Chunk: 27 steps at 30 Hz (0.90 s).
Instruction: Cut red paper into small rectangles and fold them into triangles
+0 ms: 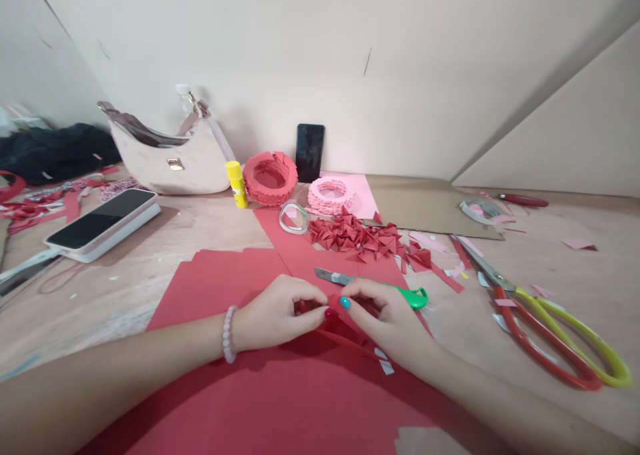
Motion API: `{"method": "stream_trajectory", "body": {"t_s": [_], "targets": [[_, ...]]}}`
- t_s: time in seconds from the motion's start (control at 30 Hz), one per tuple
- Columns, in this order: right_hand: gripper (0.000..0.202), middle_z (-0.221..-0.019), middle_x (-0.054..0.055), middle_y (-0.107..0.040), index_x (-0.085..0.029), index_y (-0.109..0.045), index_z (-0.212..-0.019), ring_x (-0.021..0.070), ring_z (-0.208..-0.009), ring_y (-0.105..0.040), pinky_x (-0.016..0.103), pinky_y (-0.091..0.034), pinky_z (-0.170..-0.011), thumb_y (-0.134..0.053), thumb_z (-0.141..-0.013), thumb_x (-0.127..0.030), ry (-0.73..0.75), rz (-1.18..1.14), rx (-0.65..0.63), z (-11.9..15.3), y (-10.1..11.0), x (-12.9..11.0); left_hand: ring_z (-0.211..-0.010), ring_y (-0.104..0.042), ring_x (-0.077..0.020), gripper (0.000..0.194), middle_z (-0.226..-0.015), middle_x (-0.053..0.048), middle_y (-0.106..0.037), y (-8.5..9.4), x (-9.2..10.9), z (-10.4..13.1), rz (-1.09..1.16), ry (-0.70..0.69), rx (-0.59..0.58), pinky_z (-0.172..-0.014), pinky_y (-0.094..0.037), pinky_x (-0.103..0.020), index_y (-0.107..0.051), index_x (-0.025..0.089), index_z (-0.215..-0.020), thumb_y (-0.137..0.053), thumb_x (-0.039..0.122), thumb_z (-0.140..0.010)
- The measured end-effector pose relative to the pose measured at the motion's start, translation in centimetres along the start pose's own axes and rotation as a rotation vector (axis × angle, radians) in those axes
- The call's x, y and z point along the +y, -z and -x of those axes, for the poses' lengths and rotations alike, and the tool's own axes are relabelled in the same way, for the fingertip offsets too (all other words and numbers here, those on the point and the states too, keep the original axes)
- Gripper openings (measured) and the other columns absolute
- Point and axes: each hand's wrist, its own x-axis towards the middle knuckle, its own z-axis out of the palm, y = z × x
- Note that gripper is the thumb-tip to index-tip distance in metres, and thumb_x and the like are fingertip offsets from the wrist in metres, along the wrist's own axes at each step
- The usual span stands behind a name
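Observation:
My left hand (pixel 280 313), with a beaded bracelet at the wrist, pinches a small piece of red paper (pixel 335 300). The fingers of my right hand (pixel 387 311) are closed on the same piece from the other side. Below both hands lie large red paper sheets (pixel 250 398), and a narrow red strip crosses under my fingers. Just beyond my right hand is a green utility knife (pixel 415 297), its blade out and pointing left. A heap of small folded red paper triangles (pixel 360 236) sits farther back. My fingers partly hide the held piece.
Behind stand a red paper ring (pixel 271 178), a pink paper ring (pixel 331 195), a yellow glue stick (pixel 237 184), a tape roll (pixel 293 219) and a phone (pixel 309 152). Scissors (pixel 540 328) lie right; a white handbag (pixel 173 165) and another phone (pixel 103 218) are left.

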Motion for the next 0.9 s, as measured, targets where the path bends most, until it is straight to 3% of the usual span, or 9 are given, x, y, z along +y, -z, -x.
{"method": "stream_trajectory", "body": {"t_s": [0.3, 0.67, 0.9], "targets": [[0.013, -0.064, 0.0, -0.058, -0.018, -0.055, -0.066, 0.0125, -0.06, -0.054, 0.022, -0.043, -0.057, -0.045, -0.073, -0.012, 0.03, 0.027, 0.001, 0.13, 0.03, -0.49, -0.054, -0.048, -0.0075, 0.018, -0.061, 0.001, -0.058, -0.14, 0.11, 0.08, 0.002, -0.007, -0.011, -0.057, -0.039, -0.016, -0.06, 0.013, -0.069, -0.045, 0.017, -0.078], [0.018, -0.067, 0.001, -0.059, -0.019, -0.055, -0.075, 0.0128, -0.059, -0.053, 0.021, -0.041, -0.054, -0.04, -0.083, -0.025, 0.042, 0.093, -0.008, 0.49, 0.25, -0.19, -0.051, -0.044, -0.0068, 0.021, -0.056, 0.001, -0.054, -0.52, 0.31, 0.05, 0.204, 0.147, -0.01, -0.05, -0.037, -0.015, -0.055, 0.012, -0.064, -0.048, 0.025, -0.078], [0.013, -0.067, -0.001, -0.054, -0.019, -0.049, -0.071, 0.0118, -0.062, -0.05, 0.021, -0.04, -0.059, -0.041, -0.079, -0.013, 0.101, 0.125, -0.06, 0.2, 0.1, -0.21, -0.052, -0.042, -0.0062, 0.016, -0.059, 0.002, -0.054, -0.82, 0.23, 0.21, 0.19, 0.115, -0.035, -0.05, -0.036, -0.014, -0.057, 0.012, -0.066, -0.047, 0.018, -0.077]]}}
